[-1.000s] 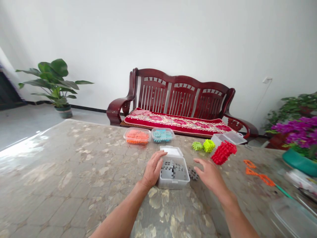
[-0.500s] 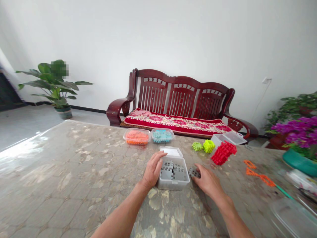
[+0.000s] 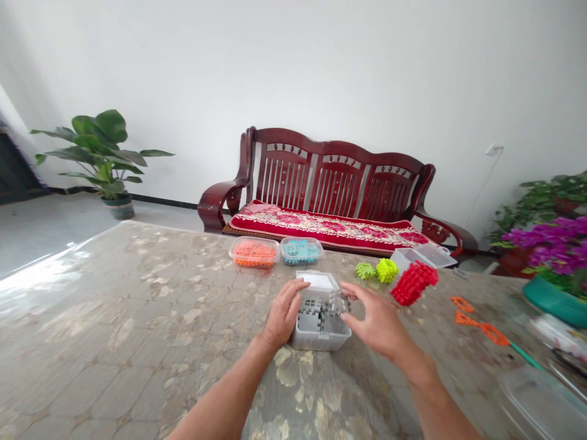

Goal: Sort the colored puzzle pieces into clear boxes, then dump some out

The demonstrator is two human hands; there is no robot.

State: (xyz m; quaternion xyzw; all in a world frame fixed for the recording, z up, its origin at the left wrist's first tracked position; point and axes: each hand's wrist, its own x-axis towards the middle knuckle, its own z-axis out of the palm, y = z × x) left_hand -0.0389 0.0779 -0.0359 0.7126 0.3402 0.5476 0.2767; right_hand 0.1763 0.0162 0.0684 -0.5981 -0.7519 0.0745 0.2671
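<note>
A clear plastic box (image 3: 321,337) with grey interlocking pieces (image 3: 316,316) inside stands on the table in front of me, its lid (image 3: 317,280) hinged open behind it. My left hand (image 3: 283,313) rests against the box's left side, fingers curled on its rim. My right hand (image 3: 375,318) hovers over the box's right edge, pinching a grey piece (image 3: 340,302) just above the opening.
Behind the box sit a closed tub of orange pieces (image 3: 254,252) and one of blue pieces (image 3: 301,250). To the right lie green clusters (image 3: 380,269), a red block assembly (image 3: 414,282), an open empty box (image 3: 424,255), orange pieces (image 3: 477,320) and another lid (image 3: 541,403).
My right hand reached down to the grey piece lying right of the box, picked it up, and has brought it left over the box. My left hand has stayed put.
</note>
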